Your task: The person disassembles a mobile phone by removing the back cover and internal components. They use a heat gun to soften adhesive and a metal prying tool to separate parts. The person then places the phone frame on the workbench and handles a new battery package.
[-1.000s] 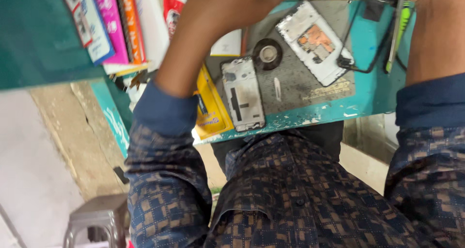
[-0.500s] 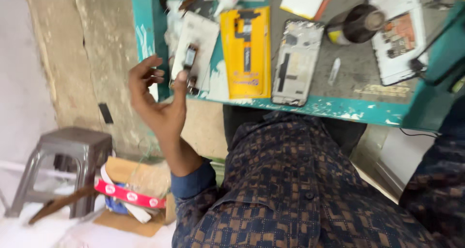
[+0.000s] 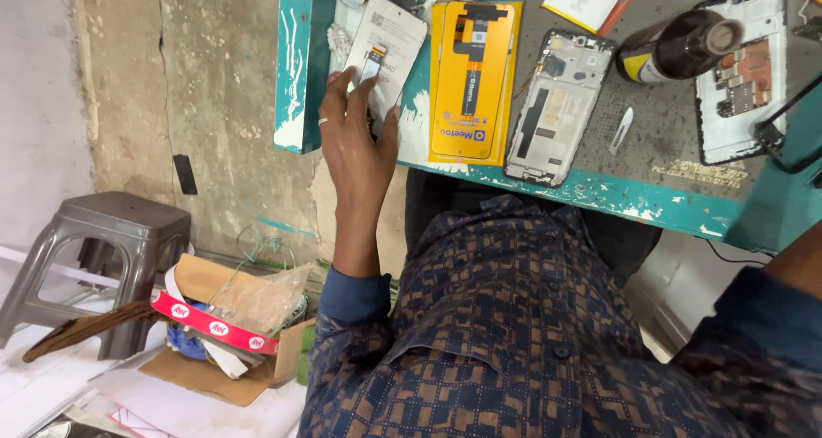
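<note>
— Reaching toward the near left corner of the worn teal-painted worktop (image 3: pixel 599 194), is that the left hand (image 3: pixel 355 138)?

— Yes. It lies palm down with the fingers spread loosely, tips resting on the lower end of a white rectangular phone display panel (image 3: pixel 390 40) with a dark flex strip down its back. It touches the panel but is not closed around it. A ring shows on one finger.

— Where does that panel lie?

— Flat on the worktop at its left edge, slightly tilted, just beside a yellow rectangular phone part with a black flex ribbon (image 3: pixel 469 78) to its right.

— And further right?

— An opened silver-grey phone frame (image 3: pixel 558 104) lies next to the yellow part. A small white plastic pry tool (image 3: pixel 622 128) sits just past it, then a dark bottle lying on its side with a yellow label (image 3: pixel 676 48), and a white phone chassis with exposed circuit boards (image 3: pixel 741 70) near the right edge.

— The right hand?

— Out of the frame; only the dark blue sleeve shows at the lower right.

— Anything on the floor?

— A grey plastic stool (image 3: pixel 94 258) stands at the left, near a cardboard box of scraps with a red-and-white strip (image 3: pixel 218 327).
</note>
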